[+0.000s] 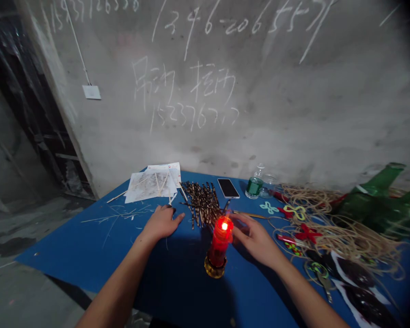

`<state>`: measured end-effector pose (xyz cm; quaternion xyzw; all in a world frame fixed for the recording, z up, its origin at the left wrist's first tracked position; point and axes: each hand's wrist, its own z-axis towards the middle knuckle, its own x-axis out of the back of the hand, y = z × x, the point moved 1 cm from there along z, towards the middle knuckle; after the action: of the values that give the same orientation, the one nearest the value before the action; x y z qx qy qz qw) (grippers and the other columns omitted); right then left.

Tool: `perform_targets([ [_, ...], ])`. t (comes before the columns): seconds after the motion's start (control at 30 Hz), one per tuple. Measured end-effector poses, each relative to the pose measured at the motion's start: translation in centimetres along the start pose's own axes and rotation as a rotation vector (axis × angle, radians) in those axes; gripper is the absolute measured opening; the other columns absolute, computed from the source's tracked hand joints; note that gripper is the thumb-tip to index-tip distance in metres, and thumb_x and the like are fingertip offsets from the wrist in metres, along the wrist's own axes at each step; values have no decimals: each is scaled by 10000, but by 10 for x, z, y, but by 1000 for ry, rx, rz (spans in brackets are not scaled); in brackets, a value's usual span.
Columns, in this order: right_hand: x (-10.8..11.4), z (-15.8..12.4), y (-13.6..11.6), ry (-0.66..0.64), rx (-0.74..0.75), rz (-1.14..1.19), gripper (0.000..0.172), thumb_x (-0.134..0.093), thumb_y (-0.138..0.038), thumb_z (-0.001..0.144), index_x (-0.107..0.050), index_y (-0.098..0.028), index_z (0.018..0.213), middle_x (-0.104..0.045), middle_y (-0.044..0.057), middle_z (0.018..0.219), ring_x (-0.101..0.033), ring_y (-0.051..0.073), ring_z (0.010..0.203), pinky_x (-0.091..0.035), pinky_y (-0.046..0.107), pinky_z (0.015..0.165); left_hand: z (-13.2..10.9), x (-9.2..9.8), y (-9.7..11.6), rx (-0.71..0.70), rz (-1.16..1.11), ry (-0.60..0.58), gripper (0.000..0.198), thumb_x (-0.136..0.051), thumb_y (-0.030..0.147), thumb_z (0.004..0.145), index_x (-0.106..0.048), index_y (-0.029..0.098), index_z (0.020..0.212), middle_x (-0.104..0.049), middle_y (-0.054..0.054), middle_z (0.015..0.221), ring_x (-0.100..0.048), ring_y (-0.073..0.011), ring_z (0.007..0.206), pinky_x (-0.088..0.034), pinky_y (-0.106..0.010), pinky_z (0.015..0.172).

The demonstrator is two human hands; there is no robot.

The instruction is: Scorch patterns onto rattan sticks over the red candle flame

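A person's left grip (162,223) and right grip (254,239) flank a glowing red lamp (219,246).
The right curls just beside the lamp, fingertips partly hidden; whether either grip grasps anything cannot be told. The left rests by a pile of dark-banded sticks (202,200). The lamp stands on the blue bench (177,282), nearer the person than the pile; beyond lie papers (150,186) and a phone (228,187), with tangled cord (358,237) rightward.
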<state>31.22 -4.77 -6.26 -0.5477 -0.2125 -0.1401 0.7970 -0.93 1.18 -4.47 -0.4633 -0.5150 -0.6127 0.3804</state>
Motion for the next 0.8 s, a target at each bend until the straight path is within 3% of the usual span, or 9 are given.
perform_targets([
  [0.1,0,0,-1,-21,-6,5,398,-618,-468,1025,-738,-221,1314,-736,140,1335,-751,194,708,-639,331,629,-1,-2,-1,-2,8,12,607,-492,572,998,-770,109,1275,-693,-259,1347,-595,-432,1315,-458,-486,1115],
  [0.27,2,0,-1,-4,18,-47,385,-628,-458,1019,-743,-221,1300,-741,138,1329,-764,255,897,-644,364,729,-2,-1,-4,21,12,20,531,-685,407,927,-714,141,1386,-676,-250,1383,-581,-435,1332,-471,-494,1094],
  [0.33,2,0,0,-4,19,-54,386,-626,-460,1021,-738,-221,1303,-738,139,1337,-764,252,885,-641,361,721,-2,1,-4,12,5,11,533,-733,297,891,-694,164,1405,-675,-225,1414,-583,-407,1351,-461,-456,1110],
  [0.53,0,0,0,-43,5,-32,382,-602,-462,1037,-718,-215,1304,-750,124,1289,-750,192,710,-615,324,635,-2,5,-2,15,-45,-3,495,-719,149,876,-659,189,1365,-712,-179,1376,-677,-321,1248,-481,-367,1044],
  [0.67,1,0,-2,-31,8,-44,376,-611,-462,1029,-733,-220,1290,-735,131,1340,-761,213,778,-615,327,657,-3,5,-2,48,-68,-22,368,-672,115,867,-677,168,1231,-778,-164,1170,-734,-312,1077,-512,-353,870],
  [0.8,1,-1,-3,-20,14,-68,367,-628,-446,1020,-746,-223,1286,-748,127,1328,-761,236,834,-614,339,687,-6,5,-1,58,-90,-17,362,-611,113,869,-642,155,1227,-791,-158,1064,-746,-324,1017,-502,-366,813],
])
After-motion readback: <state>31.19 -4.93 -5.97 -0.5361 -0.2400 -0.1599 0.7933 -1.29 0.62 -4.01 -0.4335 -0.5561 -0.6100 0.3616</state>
